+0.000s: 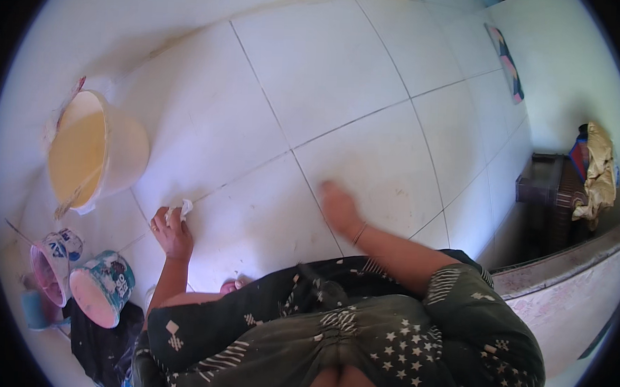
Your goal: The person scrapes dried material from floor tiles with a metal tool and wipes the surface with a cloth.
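My left hand [172, 234] is low over the white floor tiles, its fingers closed around a crumpled white scrap [186, 207] that looks like paper or thin cloth. Right of it, my right hand [338, 207] is over another tile, smeared by motion, so its fingers cannot be made out. Small brownish specks mark the tile just beyond it. Nearest to my left hand stands a large whitish bucket [133, 151] with a pale yellow inside; a brush or stick leans at its rim.
At the lower left are a teal-and-white tub [121, 282], a pink-stained tub [49, 268] and a black plastic bag [96, 343]. A patterned mat [507, 64] lies by the far right wall. Gold cloth [599, 175] drapes over dark furniture [545, 190] at the right.
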A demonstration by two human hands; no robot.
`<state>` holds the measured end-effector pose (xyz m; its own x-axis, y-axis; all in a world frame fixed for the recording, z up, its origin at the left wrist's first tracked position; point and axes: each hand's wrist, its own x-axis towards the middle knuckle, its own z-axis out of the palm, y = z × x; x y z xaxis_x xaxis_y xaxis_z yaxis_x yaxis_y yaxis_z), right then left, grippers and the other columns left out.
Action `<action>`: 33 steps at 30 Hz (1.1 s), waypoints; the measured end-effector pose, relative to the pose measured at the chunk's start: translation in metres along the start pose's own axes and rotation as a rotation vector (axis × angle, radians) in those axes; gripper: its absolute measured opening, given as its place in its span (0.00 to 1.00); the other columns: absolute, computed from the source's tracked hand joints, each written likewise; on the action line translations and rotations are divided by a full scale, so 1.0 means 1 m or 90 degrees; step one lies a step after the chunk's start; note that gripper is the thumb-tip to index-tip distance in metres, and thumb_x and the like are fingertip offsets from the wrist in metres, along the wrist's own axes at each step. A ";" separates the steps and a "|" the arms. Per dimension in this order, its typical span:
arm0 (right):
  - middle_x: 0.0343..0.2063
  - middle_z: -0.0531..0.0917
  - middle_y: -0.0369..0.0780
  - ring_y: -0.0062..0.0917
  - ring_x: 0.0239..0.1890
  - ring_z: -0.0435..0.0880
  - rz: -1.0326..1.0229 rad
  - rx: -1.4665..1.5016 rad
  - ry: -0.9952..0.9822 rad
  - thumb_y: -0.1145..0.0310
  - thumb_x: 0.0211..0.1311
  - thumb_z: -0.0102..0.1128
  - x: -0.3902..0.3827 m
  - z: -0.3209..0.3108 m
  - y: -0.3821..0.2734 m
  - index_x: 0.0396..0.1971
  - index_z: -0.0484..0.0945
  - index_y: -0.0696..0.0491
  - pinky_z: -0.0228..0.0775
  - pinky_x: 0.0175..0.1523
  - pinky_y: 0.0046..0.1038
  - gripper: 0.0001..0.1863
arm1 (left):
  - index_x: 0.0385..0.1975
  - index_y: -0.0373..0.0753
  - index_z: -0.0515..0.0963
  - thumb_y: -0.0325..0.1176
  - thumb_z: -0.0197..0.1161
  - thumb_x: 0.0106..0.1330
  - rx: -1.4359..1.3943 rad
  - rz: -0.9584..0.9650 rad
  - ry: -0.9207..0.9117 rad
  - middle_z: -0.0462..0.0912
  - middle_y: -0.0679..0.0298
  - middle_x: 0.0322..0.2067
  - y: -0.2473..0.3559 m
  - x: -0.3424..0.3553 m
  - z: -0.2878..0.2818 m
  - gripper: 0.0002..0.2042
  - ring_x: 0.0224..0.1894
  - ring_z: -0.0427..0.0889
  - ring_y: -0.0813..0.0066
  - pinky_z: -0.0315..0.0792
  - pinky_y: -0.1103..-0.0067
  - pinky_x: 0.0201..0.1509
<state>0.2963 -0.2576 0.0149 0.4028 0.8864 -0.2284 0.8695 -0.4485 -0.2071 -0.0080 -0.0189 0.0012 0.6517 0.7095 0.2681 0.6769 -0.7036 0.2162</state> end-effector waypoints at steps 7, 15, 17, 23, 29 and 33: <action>0.32 0.78 0.47 0.39 0.34 0.78 0.138 0.100 0.123 0.75 0.53 0.44 0.084 -0.072 0.041 0.33 0.73 0.57 0.70 0.39 0.39 0.09 | 0.38 0.40 0.72 0.24 0.60 0.49 0.047 -0.039 -0.022 0.69 0.53 0.40 0.010 0.003 -0.001 0.15 0.43 0.68 0.55 0.62 0.61 0.49; 0.29 0.77 0.43 0.29 0.29 0.76 0.080 -0.214 0.074 0.68 0.49 0.52 0.104 0.002 -0.018 0.27 0.78 0.53 0.66 0.33 0.36 0.08 | 0.38 0.36 0.73 0.29 0.60 0.55 -0.143 -0.199 -0.050 0.73 0.56 0.28 -0.006 0.015 0.002 0.11 0.31 0.74 0.63 0.69 0.70 0.34; 0.30 0.77 0.49 0.36 0.31 0.76 -0.175 -0.140 0.076 0.69 0.46 0.54 0.054 0.017 -0.124 0.29 0.77 0.61 0.66 0.35 0.44 0.12 | 0.38 0.36 0.74 0.30 0.60 0.56 -0.345 -0.430 -0.098 0.74 0.60 0.24 -0.021 0.010 0.002 0.10 0.24 0.75 0.69 0.70 0.74 0.26; 0.25 0.79 0.48 0.40 0.32 0.79 -0.277 0.353 0.002 0.74 0.50 0.48 0.067 -0.027 -0.126 0.24 0.74 0.57 0.69 0.37 0.40 0.06 | 0.37 0.41 0.73 0.34 0.61 0.56 -0.916 -0.782 -0.202 0.75 0.65 0.23 -0.011 0.033 -0.066 0.10 0.19 0.75 0.77 0.71 0.78 0.20; 0.21 0.77 0.43 0.34 0.27 0.78 0.081 -0.022 0.004 0.71 0.50 0.51 0.093 -0.061 -0.007 0.24 0.77 0.56 0.68 0.27 0.35 0.07 | 0.40 0.41 0.72 0.42 0.62 0.57 -1.143 -0.776 -0.247 0.76 0.64 0.25 0.020 0.024 -0.092 0.16 0.21 0.76 0.73 0.77 0.72 0.27; 0.29 0.78 0.49 0.36 0.34 0.79 -0.238 0.250 -0.204 0.74 0.45 0.50 0.006 -0.041 -0.101 0.24 0.77 0.57 0.68 0.37 0.41 0.07 | 0.42 0.42 0.71 0.37 0.62 0.56 -1.156 -0.725 -0.313 0.75 0.62 0.31 0.028 0.008 -0.091 0.15 0.28 0.76 0.72 0.78 0.72 0.27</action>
<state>0.2227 -0.2027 0.0735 -0.0677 0.9400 -0.3344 0.7407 -0.1772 -0.6480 -0.0145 -0.0368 0.0946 0.5315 0.4743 -0.7018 -0.0459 0.8434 0.5353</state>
